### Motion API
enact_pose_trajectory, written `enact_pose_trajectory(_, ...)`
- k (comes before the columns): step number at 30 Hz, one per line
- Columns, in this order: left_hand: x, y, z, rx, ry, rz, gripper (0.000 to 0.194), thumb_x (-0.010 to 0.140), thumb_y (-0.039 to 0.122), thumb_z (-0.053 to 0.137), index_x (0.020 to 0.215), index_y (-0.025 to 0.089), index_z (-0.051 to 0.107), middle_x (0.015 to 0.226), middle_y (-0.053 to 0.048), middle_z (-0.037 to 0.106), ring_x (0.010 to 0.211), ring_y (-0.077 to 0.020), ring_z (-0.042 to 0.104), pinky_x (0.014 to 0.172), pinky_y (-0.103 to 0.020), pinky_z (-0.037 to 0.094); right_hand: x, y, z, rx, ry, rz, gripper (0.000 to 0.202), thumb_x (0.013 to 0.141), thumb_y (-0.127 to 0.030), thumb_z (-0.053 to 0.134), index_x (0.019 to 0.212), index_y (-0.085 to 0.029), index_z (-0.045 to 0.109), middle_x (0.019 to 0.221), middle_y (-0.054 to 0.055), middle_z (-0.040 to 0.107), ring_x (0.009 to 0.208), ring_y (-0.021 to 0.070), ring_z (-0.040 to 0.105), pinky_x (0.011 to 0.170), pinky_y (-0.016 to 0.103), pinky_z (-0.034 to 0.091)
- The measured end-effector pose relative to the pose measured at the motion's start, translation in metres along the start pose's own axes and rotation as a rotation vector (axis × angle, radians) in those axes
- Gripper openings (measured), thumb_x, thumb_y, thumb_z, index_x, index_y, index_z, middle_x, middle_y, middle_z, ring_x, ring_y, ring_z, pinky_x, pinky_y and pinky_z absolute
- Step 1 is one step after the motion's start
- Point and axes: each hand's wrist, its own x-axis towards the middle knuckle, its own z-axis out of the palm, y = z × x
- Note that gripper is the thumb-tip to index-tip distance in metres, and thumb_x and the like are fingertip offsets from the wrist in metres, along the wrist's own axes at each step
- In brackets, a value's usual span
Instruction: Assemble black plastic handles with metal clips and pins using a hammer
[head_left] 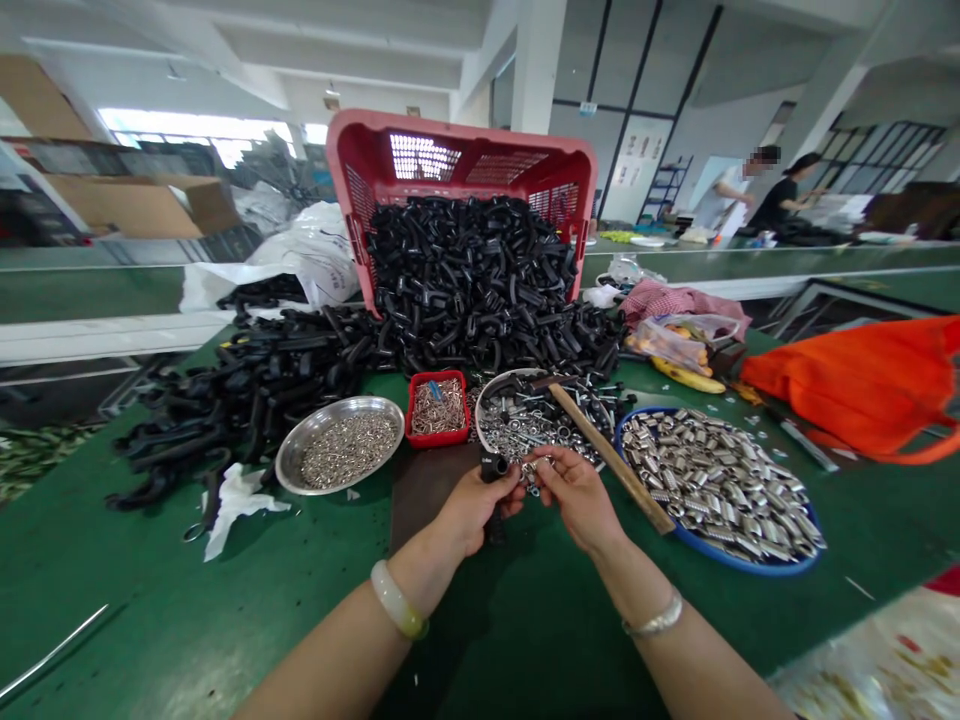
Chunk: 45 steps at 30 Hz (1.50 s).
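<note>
In my left hand (474, 505) is a black plastic handle (493, 467), held upright with its round end at the top. My right hand (571, 492) is closed, its fingertips pinching small shiny metal pieces (534, 472) right beside the handle; their exact kind is too small to tell. Just beyond both hands stands a round bowl (480, 412) of metal rings, bolts and nuts. A hammer with a wooden handle (611, 458) lies across that bowl's right side. To the right, a blue tray (750, 562) is heaped with ribbed metal sleeves (712, 480).
A red crate (457, 125) tipped forward spills black handles (472, 270) over the table's back. A steel bowl (286, 470) and red box (436, 438) hold small metal parts. Bananas (686, 376) and an orange bag (855, 375) lie right. Two people (787, 195) work at the far right.
</note>
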Motion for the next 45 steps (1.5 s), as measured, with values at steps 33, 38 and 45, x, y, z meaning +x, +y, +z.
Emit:
enact_pose_trajectory(33, -0.019, -0.003, -0.024, -0.621, -0.448, -0.53, 0.01, 0.067, 0.016, 0.051, 0.07, 0.013, 0.042, 0.058, 0.005, 0.034, 0.041, 0.0, 0.03, 0.033, -0.006, 0.023, 0.007, -0.056, 0.028, -0.844, -0.472, -0.512, 0.025, 0.085, -0.016, 0.043, 0.106, -0.024, 0.053, 0.092, 0.005, 0.06, 0.088, 0.0167, 0.056, 0.078, 0.033, 0.046)
enact_pose_trajectory(38, -0.021, -0.003, -0.029, -0.667, -0.498, -0.588, 0.01, 0.067, 0.014, 0.05, 0.073, 0.013, 0.042, 0.058, 0.005, 0.033, 0.041, -0.0005, 0.03, 0.033, -0.005, 0.023, 0.007, -0.057, 0.028, -0.952, -0.564, -0.621, 0.024, 0.085, -0.013, 0.042, 0.105, -0.02, 0.052, 0.099, 0.007, 0.06, 0.095, 0.0161, 0.054, 0.082, 0.033, 0.044)
enact_pose_trajectory(45, -0.024, -0.003, -0.033, -0.662, -0.546, -0.631, 0.007, 0.07, 0.014, 0.048, 0.075, 0.013, 0.043, 0.055, 0.006, 0.03, 0.039, -0.0004, 0.029, 0.032, -0.006, 0.02, 0.009, -0.063, 0.028, -0.91, -0.678, -0.536, 0.021, 0.087, -0.016, 0.04, 0.105, -0.02, 0.051, 0.096, 0.005, 0.06, 0.093, 0.0143, 0.055, 0.081, 0.031, 0.045)
